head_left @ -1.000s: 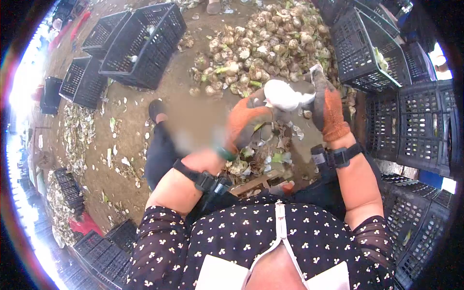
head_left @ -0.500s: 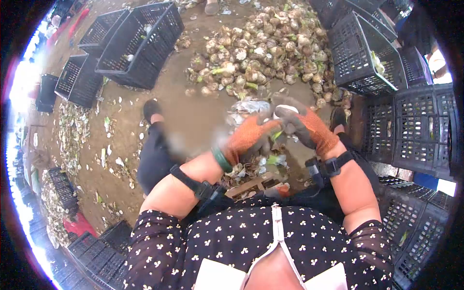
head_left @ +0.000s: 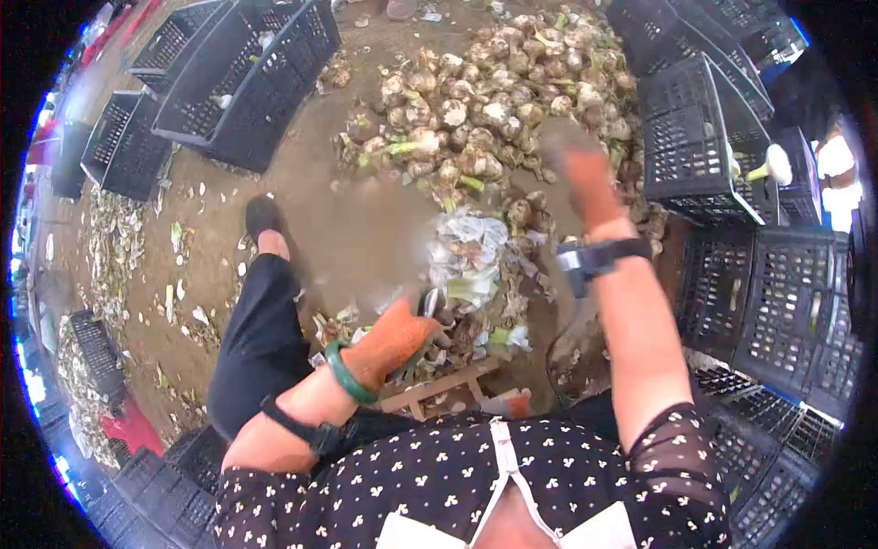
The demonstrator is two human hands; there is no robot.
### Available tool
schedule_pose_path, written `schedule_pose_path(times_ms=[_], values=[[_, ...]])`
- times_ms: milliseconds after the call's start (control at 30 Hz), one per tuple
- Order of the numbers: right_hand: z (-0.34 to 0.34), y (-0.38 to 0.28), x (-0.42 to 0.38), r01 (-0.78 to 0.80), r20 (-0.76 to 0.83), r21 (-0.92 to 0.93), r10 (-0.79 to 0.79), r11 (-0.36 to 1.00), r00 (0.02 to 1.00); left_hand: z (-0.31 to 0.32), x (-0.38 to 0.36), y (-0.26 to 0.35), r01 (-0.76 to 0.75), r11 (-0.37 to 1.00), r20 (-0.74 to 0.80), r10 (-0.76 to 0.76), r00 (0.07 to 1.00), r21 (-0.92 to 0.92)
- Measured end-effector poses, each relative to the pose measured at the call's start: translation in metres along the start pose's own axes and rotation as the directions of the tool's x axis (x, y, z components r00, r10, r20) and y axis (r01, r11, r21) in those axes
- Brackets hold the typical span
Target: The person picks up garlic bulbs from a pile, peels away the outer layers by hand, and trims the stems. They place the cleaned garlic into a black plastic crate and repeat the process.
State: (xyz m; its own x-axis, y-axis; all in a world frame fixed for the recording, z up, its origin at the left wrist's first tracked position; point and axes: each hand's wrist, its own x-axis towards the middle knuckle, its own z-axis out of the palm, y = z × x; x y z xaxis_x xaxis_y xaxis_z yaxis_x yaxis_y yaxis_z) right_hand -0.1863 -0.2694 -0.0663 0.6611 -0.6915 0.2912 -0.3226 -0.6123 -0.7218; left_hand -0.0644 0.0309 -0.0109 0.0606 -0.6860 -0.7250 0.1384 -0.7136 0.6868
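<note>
My right hand (head_left: pixel 583 174) blurs at the garlic bulbs (head_left: pixel 489 112), grip unreadable. Left hand (head_left: pixel 393 339) curls near papery skins (head_left: pixel 471 245); can't tell its grip.

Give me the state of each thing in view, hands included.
Bulbs: heaped, dirty
Left hand: gloved, curled, contents unclear
Right hand: gloved, blurred, by the bulbs
White bulb: at right crate, support unclear
Peelings: loose, scattered
Large left crate: open-topped, pale pieces inside

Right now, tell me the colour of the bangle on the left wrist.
The bangle is green; it shows best in the current head view.
</note>
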Motion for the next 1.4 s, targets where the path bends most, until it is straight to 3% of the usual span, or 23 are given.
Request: schedule_pose_path(times_ms=[33, 67, 133, 200, 233, 300, 367, 400, 433, 467, 567, 600, 667, 733, 800, 867, 1000, 1067, 1100, 1133, 1167, 1333, 1400], values=[[0.047, 0.009, 0.004, -0.239, 0.163, -0.139, 0.260, 0.961, 0.952, -0.007, -0.003, -0.007, -0.157, 0.973, -0.088, 0.174, 0.981, 0.168], [0.076, -0.002, 0.003, -0.247, 0.228, -0.106, 0.265, 0.963, 0.937, -0.011, -0.004, -0.010, -0.303, 0.887, -0.133, 0.367, 0.921, 0.347], [0.153, 0.054, 0.000, 0.031, 0.413, -0.558, 0.245, 0.829, 0.877, -0.012, -0.011, 0.002, -0.213, 0.955, -0.278, 0.265, 0.923, 0.205], [0.145, 0.003, -0.002, -0.312, 0.094, -0.336, 0.361, 0.889, 0.928, -0.013, -0.017, 0.012, -0.197, 0.980, -0.195, 0.188, 0.963, -0.029], [0.160, 0.030, -0.004, -0.139, 0.167, -0.535, 0.266, 0.833, 0.950, -0.014, -0.018, 0.016, -0.110, 0.956, -0.122, 0.079, 0.989, -0.273], [0.160, 0.044, -0.002, 0.039, 0.258, -0.693, 0.197, 0.720, 0.946, -0.015, -0.018, 0.022, -0.081, 0.953, -0.113, 0.049, 0.992, -0.293], [0.147, 0.041, -0.002, -0.432, 0.222, -0.082, 0.439, 0.898, 0.871, -0.013, -0.022, 0.028, -0.061, 0.941, -0.121, 0.022, 0.992, -0.331], [0.133, 0.033, -0.006, -0.428, 0.220, -0.087, 0.436, 0.900, 0.873, -0.014, -0.022, 0.035, -0.073, 0.979, -0.145, 0.045, 0.988, -0.192], [0.107, 0.011, -0.011, -0.695, 0.369, 0.450, 0.592, 0.560, 0.716, -0.014, -0.024, 0.040, -0.080, 0.996, -0.167, 0.071, 0.983, -0.047], [0.085, -0.009, -0.015, -0.686, 0.593, 0.724, 0.575, -0.072, 0.564, -0.016, -0.022, 0.033, -0.084, 0.995, -0.169, 0.075, 0.983, -0.051], [0.040, -0.038, -0.030, -0.677, 0.689, 0.713, 0.364, -0.184, 0.626, -0.015, 0.010, -0.009, -0.237, 0.948, -0.211, 0.282, 0.936, 0.214], [0.019, -0.062, -0.036, -0.682, 0.692, 0.709, 0.366, -0.181, 0.622, -0.012, 0.024, -0.016, -0.379, 0.908, -0.190, 0.410, 0.892, 0.180], [-0.020, -0.107, -0.050, -0.579, 0.504, 0.650, 0.291, 0.492, 0.813, -0.007, 0.032, -0.004, -0.546, 0.821, -0.174, 0.570, 0.803, 0.168], [-0.037, -0.108, -0.073, -0.565, 0.470, 0.522, 0.338, 0.639, 0.816, 0.005, 0.027, 0.022, -0.573, 0.746, -0.145, 0.643, 0.752, 0.338], [-0.063, -0.145, -0.087, -0.275, 0.178, -0.062, 0.281, 0.960, 0.943, 0.016, 0.019, 0.043, -0.616, 0.617, -0.084, 0.736, 0.671, 0.490], [-0.080, -0.158, -0.097, -0.109, 0.185, -0.145, 0.135, 0.983, 0.973, 0.029, -0.006, 0.070, -0.607, 0.771, -0.014, 0.621, 0.784, 0.194], [-0.080, -0.166, -0.111, 0.195, 0.128, -0.364, -0.158, 0.911, 0.979, 0.037, 0.029, 0.051, -0.544, 0.794, -0.028, 0.571, 0.820, 0.270], [-0.073, -0.162, -0.114, 0.284, 0.150, -0.430, -0.242, 0.857, 0.958, 0.029, 0.041, 0.046, -0.628, 0.002, 0.286, 0.890, 0.356, 0.778], [-0.067, -0.167, -0.114, 0.250, 0.130, -0.393, -0.216, 0.885, 0.968, 0.031, 0.036, 0.058, -0.631, -0.036, 0.295, 0.903, 0.311, 0.775], [-0.064, -0.168, -0.113, 0.259, 0.120, -0.415, -0.230, 0.872, 0.966, 0.034, 0.025, 0.066, -0.672, 0.525, 0.041, 0.772, 0.635, 0.523], [-0.061, -0.168, -0.113, 0.238, 0.148, -0.387, -0.195, 0.891, 0.970, 0.035, 0.018, 0.069, -0.425, 0.900, -0.036, 0.430, 0.902, 0.094], [-0.047, -0.159, -0.120, 0.270, 0.248, -0.517, -0.160, 0.812, 0.956, 0.038, 0.041, 0.040, -0.735, 0.678, -0.018, 0.735, 0.678, -0.016], [-0.046, -0.167, -0.116, 0.386, 0.217, -0.617, -0.323, 0.686, 0.921, 0.034, 0.038, 0.049, -0.719, 0.642, -0.001, 0.746, 0.666, 0.266]])
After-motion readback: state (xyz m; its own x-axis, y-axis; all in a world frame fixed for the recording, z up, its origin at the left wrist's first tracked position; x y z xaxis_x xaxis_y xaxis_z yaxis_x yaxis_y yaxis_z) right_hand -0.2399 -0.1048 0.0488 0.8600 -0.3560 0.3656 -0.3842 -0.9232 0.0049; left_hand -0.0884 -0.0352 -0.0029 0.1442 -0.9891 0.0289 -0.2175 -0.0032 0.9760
